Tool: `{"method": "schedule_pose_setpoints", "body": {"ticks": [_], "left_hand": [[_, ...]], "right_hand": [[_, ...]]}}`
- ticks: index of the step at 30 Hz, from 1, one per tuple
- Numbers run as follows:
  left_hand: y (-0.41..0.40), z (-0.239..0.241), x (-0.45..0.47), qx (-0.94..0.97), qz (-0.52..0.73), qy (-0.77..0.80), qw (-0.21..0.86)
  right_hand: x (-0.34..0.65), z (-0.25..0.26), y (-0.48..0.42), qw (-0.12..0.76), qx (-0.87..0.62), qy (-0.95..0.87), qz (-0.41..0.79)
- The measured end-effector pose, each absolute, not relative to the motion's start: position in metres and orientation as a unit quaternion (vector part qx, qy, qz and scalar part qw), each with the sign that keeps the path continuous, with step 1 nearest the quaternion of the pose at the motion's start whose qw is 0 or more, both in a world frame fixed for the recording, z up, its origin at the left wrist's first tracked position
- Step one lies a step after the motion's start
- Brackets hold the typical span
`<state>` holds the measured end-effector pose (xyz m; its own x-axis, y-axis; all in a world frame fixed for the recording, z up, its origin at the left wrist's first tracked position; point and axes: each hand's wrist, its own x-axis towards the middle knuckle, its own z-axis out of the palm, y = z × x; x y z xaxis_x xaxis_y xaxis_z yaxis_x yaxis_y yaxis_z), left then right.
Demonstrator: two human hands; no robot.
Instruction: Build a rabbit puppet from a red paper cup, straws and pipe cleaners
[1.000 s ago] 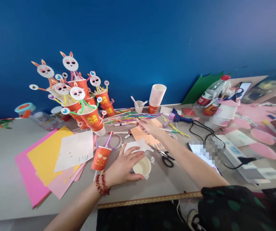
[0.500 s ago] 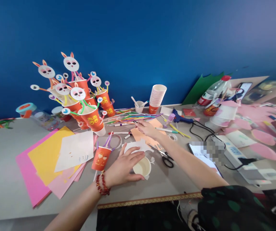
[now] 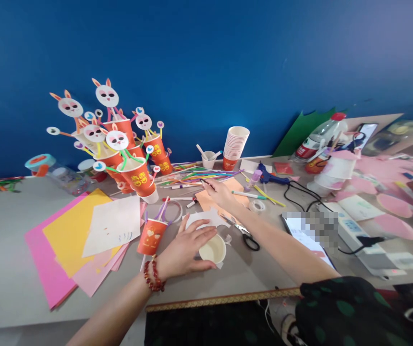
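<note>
My left hand, with a red bead bracelet on the wrist, curves round the left side of a pale paper cup. Its thumb and fingers lie at the rim. White paper lies just behind the cup. My right hand reaches to the far side, above orange paper, with its fingers pinched on a thin dark pen-like item, mostly hidden. Scissors lie under my right forearm, partly covered. A red paper cup with purple pipe-cleaner arms stands left of my left hand.
Rabbit-faced cups stand at the back left, beyond coloured paper sheets. At the back are stacked cups, pipe cleaners and a blue glue gun. A phone and power strip lie right.
My right hand has shifted very slightly at the far side, still pinched. My left hand stays at the paper cup, and the objects on the table look unmoved.
</note>
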<state>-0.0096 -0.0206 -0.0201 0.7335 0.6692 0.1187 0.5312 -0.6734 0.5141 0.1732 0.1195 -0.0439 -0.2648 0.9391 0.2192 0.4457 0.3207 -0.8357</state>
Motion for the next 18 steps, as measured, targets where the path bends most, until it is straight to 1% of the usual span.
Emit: {"method": "schedule_pose_setpoints", "body": {"ticks": [4, 12, 18], "left_hand": [[-0.02, -0.019, -0.01, 0.9, 0.147, 0.333, 0.239], [-0.024, -0.021, -0.006, 0.885, 0.151, 0.351, 0.267], [-0.024, -0.021, -0.006, 0.886, 0.149, 0.346, 0.269]], "right_hand": [[0.178, -0.045, 0.125, 0.38, -0.477, -0.714, 0.345], [0.191, -0.043, 0.115, 0.374, -0.454, -0.694, 0.416], [0.201, -0.041, 0.115, 0.377, -0.46, -0.676, 0.435]]}}
